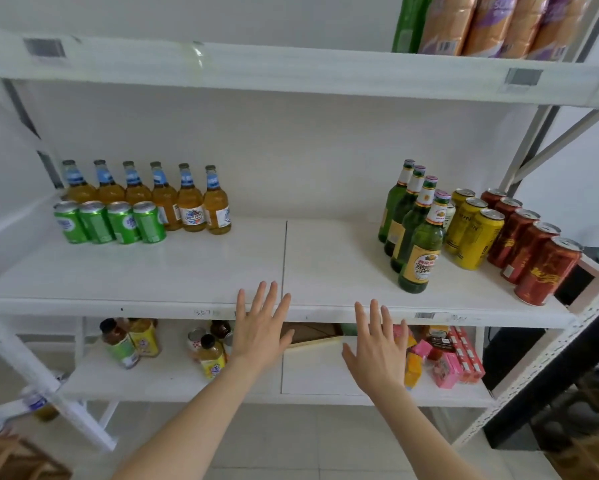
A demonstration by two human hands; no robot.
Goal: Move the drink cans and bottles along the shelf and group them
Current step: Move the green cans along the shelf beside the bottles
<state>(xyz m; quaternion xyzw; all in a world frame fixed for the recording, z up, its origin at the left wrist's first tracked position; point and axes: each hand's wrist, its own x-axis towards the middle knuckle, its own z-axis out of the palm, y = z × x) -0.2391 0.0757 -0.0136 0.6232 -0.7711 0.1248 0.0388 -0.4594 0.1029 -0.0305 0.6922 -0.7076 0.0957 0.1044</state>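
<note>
At the front edge of the shelf (173, 271), near its middle, the left hand (260, 337) and the right hand (377, 355) hover side by side, palms down. Their fingers (257, 301) are spread wide and straight and hold nothing. No drink is touched, so the risks lie in the first push. Closest to the right hand stand the green bottles (418, 261), a tight file of four running toward the back wall. They are tall and narrow, and I judge that a shove high on a neck, or a flat-palmed sweep, would tip the front one into its neighbours and fell the file like dominoes. Toward the front right corner, the red cans (533, 261) form a slanted line whose nearest can sits close to the edge, so a careless nudge outward could send it off the shelf. Between these two, the yellow cans (474, 237) stand just beside the bottles, and anything slid past may knock them. A dark seam (285, 251) splits the shelf board down the middle, and a base dragged across it could catch and topple. Farthest off, toward the back left corner, four green cans (111, 223) stand in front of a row of amber bottles (190, 206). Pushing arrivals hard into that group could jostle the bottles against each other.
</note>
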